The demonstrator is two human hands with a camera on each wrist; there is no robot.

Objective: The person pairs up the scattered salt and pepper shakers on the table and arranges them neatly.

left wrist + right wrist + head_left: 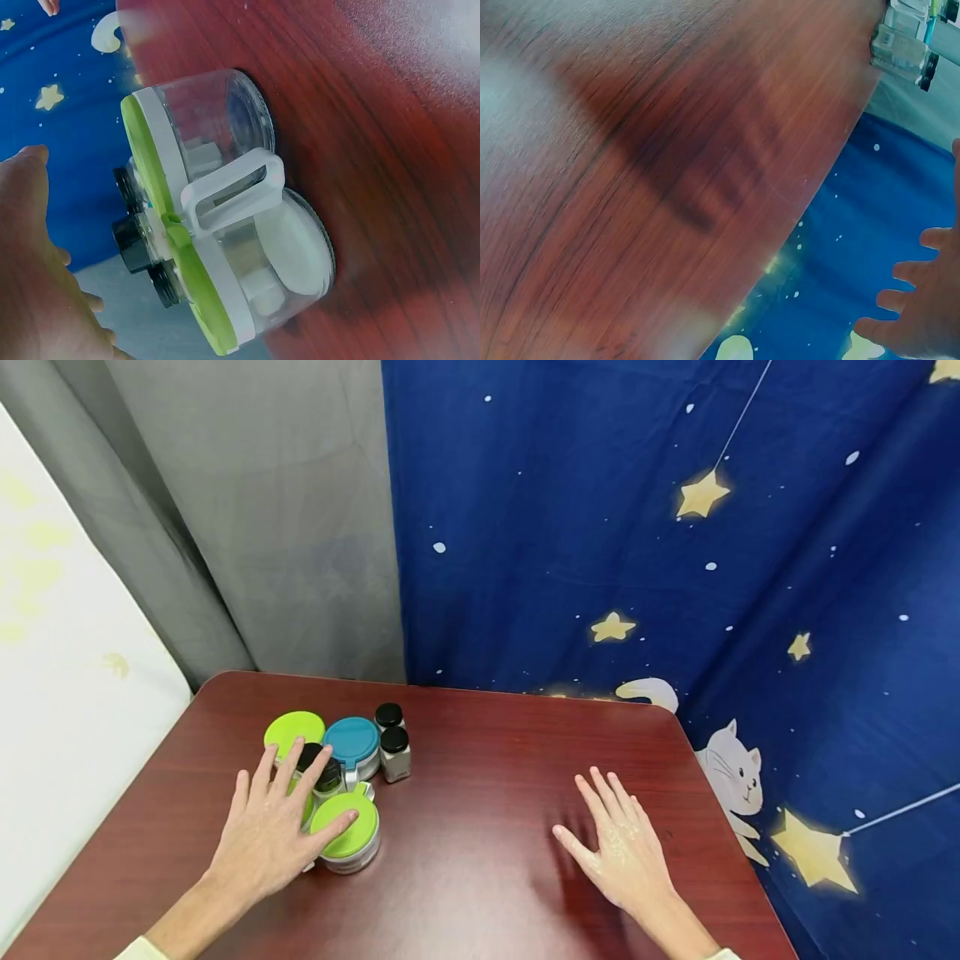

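Left-hand fingers (287,770) over green-lidded jars (356,840)

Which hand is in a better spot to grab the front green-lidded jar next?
Probably the left hand: its spread fingers hover over the front green-lidded jar. The right hand is farther away, over the table's right side.

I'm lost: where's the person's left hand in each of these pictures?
Head: left hand lower left, partly hiding the jars.
Left wrist: lower left, left of the jars.
Right wrist: not in it; that's the right hand.
Shared landmark: the blue starry curtain.
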